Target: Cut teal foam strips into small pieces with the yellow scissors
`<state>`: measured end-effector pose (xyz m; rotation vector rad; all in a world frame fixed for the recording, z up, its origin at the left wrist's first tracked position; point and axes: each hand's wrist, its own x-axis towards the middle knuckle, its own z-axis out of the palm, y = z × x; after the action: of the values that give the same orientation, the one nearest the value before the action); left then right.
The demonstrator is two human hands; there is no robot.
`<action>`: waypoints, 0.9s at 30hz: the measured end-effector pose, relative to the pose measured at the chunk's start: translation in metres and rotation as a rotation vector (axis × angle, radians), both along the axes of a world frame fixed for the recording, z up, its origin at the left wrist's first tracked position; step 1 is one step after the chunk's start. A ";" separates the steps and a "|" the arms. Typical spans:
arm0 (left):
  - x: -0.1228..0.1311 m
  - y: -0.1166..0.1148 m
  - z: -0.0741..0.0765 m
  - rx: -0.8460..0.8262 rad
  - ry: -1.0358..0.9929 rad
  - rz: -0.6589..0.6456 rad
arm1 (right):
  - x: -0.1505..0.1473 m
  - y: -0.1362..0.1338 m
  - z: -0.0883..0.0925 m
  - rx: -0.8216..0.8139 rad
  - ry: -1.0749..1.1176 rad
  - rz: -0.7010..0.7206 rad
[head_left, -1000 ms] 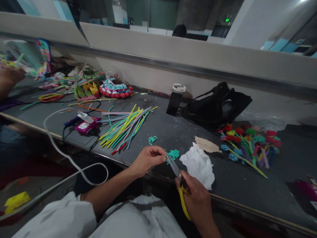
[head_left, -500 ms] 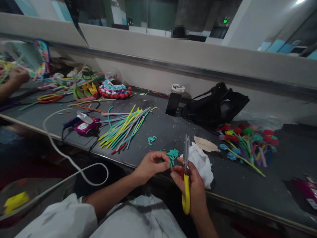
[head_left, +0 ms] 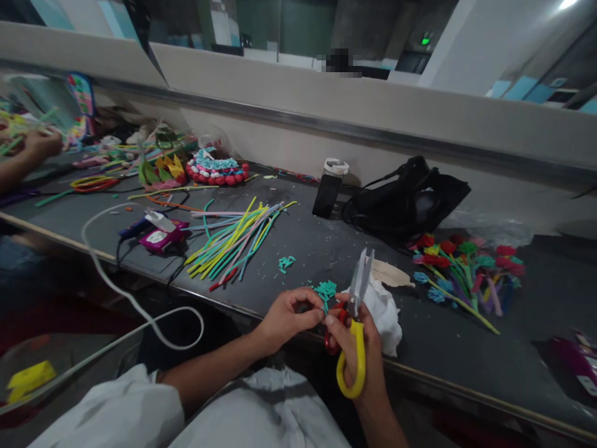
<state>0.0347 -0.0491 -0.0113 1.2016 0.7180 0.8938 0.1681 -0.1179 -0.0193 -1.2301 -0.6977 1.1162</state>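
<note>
A pair of scissors (head_left: 357, 323) with yellow and red handles rests in my right hand (head_left: 368, 345), its blades pointing up and away and slightly parted. My left hand (head_left: 293, 316) is closed in a pinch, its fingertips meeting those of my right hand at a small green piece, mostly hidden by the fingers. Just beyond the fingertips lies a pile of short green cut pieces (head_left: 325, 289). A smaller heap of green pieces (head_left: 286, 264) sits farther left. Crumpled white tissue (head_left: 383, 317) is on the table behind my right hand.
Long coloured pipe cleaners (head_left: 237, 242) lie left of centre. A purple tissue pack (head_left: 164, 238) and white cable (head_left: 100, 270) are at the left. A phone (head_left: 326, 195), black bag (head_left: 410, 196) and fuzzy flowers (head_left: 471, 267) stand farther back. Another person's hand (head_left: 41, 144) works at far left.
The scissors have turned in my right hand: the blades now spread a little and lean right, and the red handle shows. My fingertips have come together. The other person's hand moved slightly right.
</note>
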 end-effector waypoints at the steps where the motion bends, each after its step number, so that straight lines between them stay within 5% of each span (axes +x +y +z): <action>1: 0.000 0.000 0.000 0.012 -0.011 -0.011 | 0.000 0.001 0.001 -0.001 0.048 0.006; 10: -0.003 0.005 -0.001 -0.159 -0.136 -0.105 | -0.002 0.005 0.000 -0.011 0.360 0.088; 16: -0.005 0.011 0.000 -0.091 -0.108 -0.165 | -0.002 0.002 0.006 -0.047 0.403 0.090; 24: -0.003 0.013 0.001 0.021 -0.054 -0.153 | -0.002 0.004 0.003 -0.073 0.306 0.082; 27: 0.000 0.010 0.000 -0.040 -0.058 -0.102 | 0.000 0.001 0.003 -0.066 0.088 0.053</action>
<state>0.0343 -0.0387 -0.0109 1.1614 0.6199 0.8225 0.1685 -0.1167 -0.0162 -1.2165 -0.6339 1.2388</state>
